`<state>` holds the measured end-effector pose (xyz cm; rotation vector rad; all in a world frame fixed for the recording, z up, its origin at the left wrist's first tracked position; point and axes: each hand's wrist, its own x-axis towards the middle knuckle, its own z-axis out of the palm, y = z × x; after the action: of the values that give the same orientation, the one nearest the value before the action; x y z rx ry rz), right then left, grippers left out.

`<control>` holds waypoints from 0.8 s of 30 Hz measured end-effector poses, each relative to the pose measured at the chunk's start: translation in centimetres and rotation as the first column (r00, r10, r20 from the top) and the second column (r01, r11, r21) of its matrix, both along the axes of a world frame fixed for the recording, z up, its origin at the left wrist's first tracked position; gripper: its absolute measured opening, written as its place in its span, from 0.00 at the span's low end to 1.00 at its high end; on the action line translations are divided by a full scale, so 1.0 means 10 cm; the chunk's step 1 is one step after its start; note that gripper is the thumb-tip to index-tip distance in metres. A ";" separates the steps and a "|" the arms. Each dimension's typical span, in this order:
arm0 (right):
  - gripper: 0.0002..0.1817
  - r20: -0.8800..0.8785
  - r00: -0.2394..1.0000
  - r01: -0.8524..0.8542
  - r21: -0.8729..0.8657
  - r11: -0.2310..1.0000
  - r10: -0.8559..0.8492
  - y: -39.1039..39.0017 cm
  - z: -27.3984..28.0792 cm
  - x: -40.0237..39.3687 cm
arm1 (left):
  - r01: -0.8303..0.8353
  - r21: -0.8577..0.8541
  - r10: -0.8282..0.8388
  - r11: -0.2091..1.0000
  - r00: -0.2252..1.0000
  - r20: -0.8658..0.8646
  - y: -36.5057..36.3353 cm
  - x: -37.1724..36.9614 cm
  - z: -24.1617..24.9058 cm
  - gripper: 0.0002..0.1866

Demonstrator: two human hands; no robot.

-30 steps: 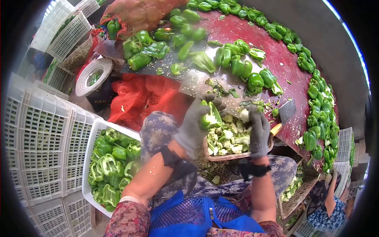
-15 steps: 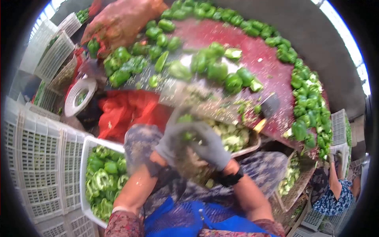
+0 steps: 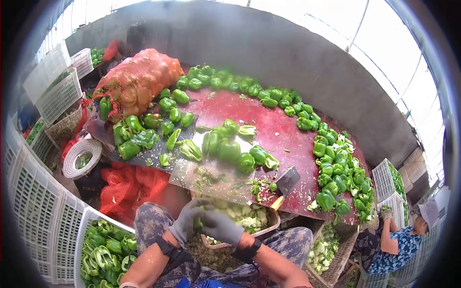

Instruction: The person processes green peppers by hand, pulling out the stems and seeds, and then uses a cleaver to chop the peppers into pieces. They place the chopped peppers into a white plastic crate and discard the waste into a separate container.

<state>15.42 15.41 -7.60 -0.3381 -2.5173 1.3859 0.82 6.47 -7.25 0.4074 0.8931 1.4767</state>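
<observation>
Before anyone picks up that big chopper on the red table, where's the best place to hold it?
Probably the yellowish handle, coming from the near side of the table: it points that way, while the wide blade lies farther in.

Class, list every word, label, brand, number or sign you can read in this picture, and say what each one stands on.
"POLO": small, faint, light letters on the dark item below the white roll.
No other text can be made out, including on the cleaver and the filled mesh sack.
</observation>
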 end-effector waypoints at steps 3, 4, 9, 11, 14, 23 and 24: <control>0.15 0.001 1.000 -0.016 -0.146 0.989 0.017 -0.05 -0.04 0.03 | -0.004 0.001 0.004 1.000 0.998 -0.062 -0.04 0.01 -0.09 0.24; 0.15 -0.024 1.000 -0.015 -0.129 0.992 0.012 -0.08 0.01 0.03 | -0.014 0.003 0.014 1.000 0.997 -0.080 -0.04 0.01 -0.10 0.23; 0.17 0.091 0.995 -0.040 0.044 0.998 0.036 -0.03 0.00 0.04 | -0.032 0.025 0.037 0.999 0.975 -0.218 0.00 0.02 -0.26 0.22; 0.17 0.098 0.995 -0.011 0.117 0.993 0.000 -0.06 0.05 0.05 | -0.051 0.045 0.060 0.998 0.971 -0.231 0.00 0.03 -0.28 0.21; 0.18 0.176 0.984 0.007 0.154 0.988 -0.034 -0.11 0.21 0.06 | -0.041 0.023 0.046 0.999 0.966 -0.253 -0.03 0.06 -0.17 0.20; 0.17 0.052 0.998 -0.003 -0.302 0.953 0.020 -0.11 -0.11 0.16 | 0.003 0.000 -0.003 1.000 0.960 -0.280 0.04 0.08 -0.15 0.19; 0.17 0.091 0.996 0.000 -0.212 0.977 0.020 -0.10 -0.13 0.16 | -0.010 0.010 0.013 1.000 0.950 -0.312 0.05 0.09 -0.18 0.19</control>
<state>16.97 14.37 -8.87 -0.4403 -2.4496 1.6850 1.76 6.93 -9.08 0.6559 1.1411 1.4491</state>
